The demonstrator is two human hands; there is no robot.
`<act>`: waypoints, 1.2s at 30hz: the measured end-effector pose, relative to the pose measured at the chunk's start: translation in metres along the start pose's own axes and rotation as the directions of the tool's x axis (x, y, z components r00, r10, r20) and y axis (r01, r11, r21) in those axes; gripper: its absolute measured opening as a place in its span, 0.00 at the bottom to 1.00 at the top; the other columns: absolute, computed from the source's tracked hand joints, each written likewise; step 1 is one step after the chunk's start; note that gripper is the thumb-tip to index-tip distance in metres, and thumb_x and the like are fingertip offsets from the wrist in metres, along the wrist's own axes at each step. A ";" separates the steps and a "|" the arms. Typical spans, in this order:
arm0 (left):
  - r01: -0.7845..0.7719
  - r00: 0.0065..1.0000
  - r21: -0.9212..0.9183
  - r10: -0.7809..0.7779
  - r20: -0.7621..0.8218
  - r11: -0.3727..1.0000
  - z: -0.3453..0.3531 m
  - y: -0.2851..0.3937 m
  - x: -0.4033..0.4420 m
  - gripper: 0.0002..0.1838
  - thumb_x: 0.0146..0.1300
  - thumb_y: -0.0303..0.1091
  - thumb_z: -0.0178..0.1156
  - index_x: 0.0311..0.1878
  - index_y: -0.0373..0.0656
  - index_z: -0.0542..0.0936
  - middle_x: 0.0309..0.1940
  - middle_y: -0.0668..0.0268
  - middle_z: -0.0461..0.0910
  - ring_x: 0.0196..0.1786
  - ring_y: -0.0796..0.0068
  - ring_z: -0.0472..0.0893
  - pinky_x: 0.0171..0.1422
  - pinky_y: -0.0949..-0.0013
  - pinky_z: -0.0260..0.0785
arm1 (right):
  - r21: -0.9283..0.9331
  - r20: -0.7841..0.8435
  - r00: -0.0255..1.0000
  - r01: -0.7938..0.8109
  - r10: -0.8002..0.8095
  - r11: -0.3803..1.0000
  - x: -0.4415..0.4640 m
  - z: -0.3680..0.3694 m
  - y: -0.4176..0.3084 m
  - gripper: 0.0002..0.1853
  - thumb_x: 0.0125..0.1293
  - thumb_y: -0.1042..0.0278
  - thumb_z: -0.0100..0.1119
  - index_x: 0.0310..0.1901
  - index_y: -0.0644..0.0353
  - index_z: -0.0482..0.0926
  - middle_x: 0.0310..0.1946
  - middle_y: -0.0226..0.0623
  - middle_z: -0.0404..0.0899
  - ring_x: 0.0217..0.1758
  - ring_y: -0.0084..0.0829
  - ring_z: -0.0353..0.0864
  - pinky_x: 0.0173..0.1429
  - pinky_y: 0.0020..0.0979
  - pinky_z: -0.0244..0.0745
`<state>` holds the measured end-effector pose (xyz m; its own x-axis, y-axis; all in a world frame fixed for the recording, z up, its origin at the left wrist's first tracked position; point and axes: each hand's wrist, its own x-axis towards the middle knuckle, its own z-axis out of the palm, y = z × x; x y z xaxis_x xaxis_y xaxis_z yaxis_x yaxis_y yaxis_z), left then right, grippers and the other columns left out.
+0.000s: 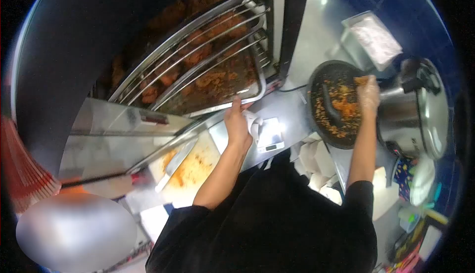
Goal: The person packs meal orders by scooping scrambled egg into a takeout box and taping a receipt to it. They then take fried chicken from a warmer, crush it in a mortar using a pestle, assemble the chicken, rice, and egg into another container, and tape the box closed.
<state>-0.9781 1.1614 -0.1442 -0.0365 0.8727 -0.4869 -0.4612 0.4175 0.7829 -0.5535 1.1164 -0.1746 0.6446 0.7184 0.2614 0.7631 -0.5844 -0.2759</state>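
My left hand (238, 124) is closed on the near edge of a metal tray (208, 106), thumb on top of the rim. The tray holds browned fried pieces (210, 78) and sits in a warming cabinet beneath a wire rack (198, 40) with more pieces. A white crumpled cloth or paper (253, 124) is against that hand. In a clear glove, my right hand (368, 97) is over a round black pan (322, 129) of brown and orange crumbs. Its fingers close on a small orange-brown food piece (360, 80). A black ladle-like handle (327, 102) lies in the pan.
A digital scale (270, 137) stands in front of me. To its left are a stained cutting board (200, 161) and a knife (175, 164). A large steel cooker (403, 117), a metal container of white powder (374, 35) and open paper boxes (316, 159) are on the right.
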 end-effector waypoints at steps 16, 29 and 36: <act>-0.385 0.881 0.112 0.401 -0.253 0.916 -0.092 0.009 -0.001 0.14 0.80 0.39 0.51 0.53 0.37 0.78 0.46 0.64 0.84 0.46 0.77 0.81 0.54 0.73 0.72 | -0.006 0.127 0.985 -0.114 0.114 0.993 0.004 0.020 0.002 0.26 0.63 0.70 0.67 0.63 0.56 0.75 0.58 0.47 0.82 0.61 0.46 0.82 0.64 0.43 0.75; -0.298 0.953 0.210 0.304 0.000 0.931 -0.134 -0.010 -0.058 0.18 0.82 0.42 0.49 0.56 0.37 0.78 0.47 0.66 0.83 0.49 0.79 0.78 0.57 0.72 0.70 | 0.753 -0.012 0.536 0.561 -0.844 0.345 -0.197 -0.080 -0.287 0.28 0.57 0.67 0.71 0.60 0.60 0.73 0.54 0.48 0.81 0.59 0.51 0.80 0.62 0.47 0.75; -0.250 0.968 0.183 0.251 0.015 0.951 -0.146 -0.027 -0.079 0.14 0.82 0.39 0.49 0.50 0.37 0.77 0.40 0.70 0.80 0.42 0.84 0.74 0.48 0.76 0.69 | 0.459 0.454 0.549 0.531 -0.702 0.712 -0.201 -0.084 -0.341 0.25 0.67 0.45 0.62 0.51 0.61 0.81 0.47 0.53 0.84 0.53 0.53 0.83 0.58 0.47 0.76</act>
<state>-1.0925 1.0446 -0.1832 -0.1382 0.9533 -0.2686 -0.2668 0.2253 0.9370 -0.9397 1.1391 -0.0550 -0.2020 0.9759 -0.0824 0.8652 0.1384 -0.4819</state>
